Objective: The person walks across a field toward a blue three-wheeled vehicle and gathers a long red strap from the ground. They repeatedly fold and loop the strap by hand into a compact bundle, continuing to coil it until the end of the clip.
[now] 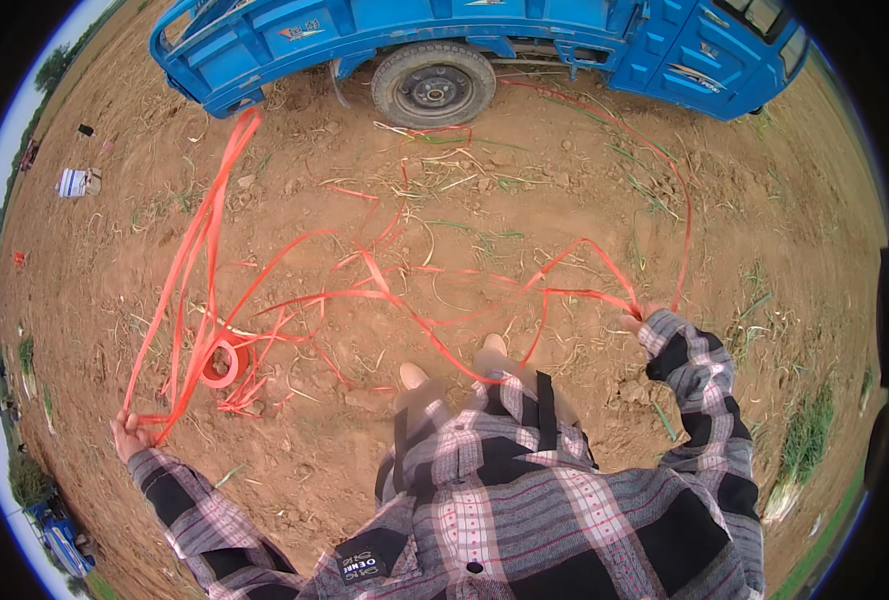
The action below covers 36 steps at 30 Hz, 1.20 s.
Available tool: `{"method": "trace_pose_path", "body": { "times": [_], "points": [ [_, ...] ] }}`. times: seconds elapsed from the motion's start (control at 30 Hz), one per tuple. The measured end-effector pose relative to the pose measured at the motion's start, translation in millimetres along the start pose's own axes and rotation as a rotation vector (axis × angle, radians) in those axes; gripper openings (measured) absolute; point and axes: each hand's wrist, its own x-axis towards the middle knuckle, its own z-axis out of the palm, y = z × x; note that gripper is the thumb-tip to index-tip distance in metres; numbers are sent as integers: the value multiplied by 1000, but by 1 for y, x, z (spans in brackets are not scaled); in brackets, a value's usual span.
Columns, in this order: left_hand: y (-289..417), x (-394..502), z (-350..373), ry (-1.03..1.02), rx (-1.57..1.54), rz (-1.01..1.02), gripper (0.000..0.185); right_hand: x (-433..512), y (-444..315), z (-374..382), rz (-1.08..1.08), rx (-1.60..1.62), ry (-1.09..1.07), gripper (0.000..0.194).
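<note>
My left hand [131, 435], out at the left, grips several strands of red plastic strapping ribbon [189, 247]. From there the strands run taut up to the rear lower corner of a blue cargo vehicle [302, 37]. A red ribbon roll [225, 363] with an open core lies on the soil beside these strands. My right hand [643, 315], far to the right, is closed around more of the same ribbon. Loose lengths sag between the two hands, and one strand curves from the right hand up towards the vehicle's underside. The right fingers are partly hidden by the sleeve.
A dusty wheel [435, 84] of the vehicle stands on bare soil ahead. Bundles of green onions [801, 450] lie at the right. A white and blue box [75, 182] sits at the upper left. Another blue vehicle [62, 536] is at the lower left. Stray stalks litter the ground.
</note>
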Motion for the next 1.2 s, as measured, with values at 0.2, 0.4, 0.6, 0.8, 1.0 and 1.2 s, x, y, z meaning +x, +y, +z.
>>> {"method": "trace_pose_path", "body": {
  "times": [0.2,0.4,0.6,0.8,1.0,1.2],
  "points": [
    [-48,-135,148,-323,-143,-142,32,-39,-182,41,-551,-378,-139,43],
    [-60,-244,186,-681,-59,-152,29,-53,-252,99,-683,-445,-321,43],
    [-78,-323,211,-1113,-43,-4,32,-75,-310,128,-890,-179,-308,30],
    [-77,-326,217,-1275,-121,-343,37,-91,-299,97,-958,160,-275,30],
    [-23,-306,200,-1589,-136,-542,32,-63,-299,28,-1006,57,-225,31],
    [16,-203,154,-911,-589,-349,34,9,-274,-34,-1274,210,-48,34]
  ]
}}
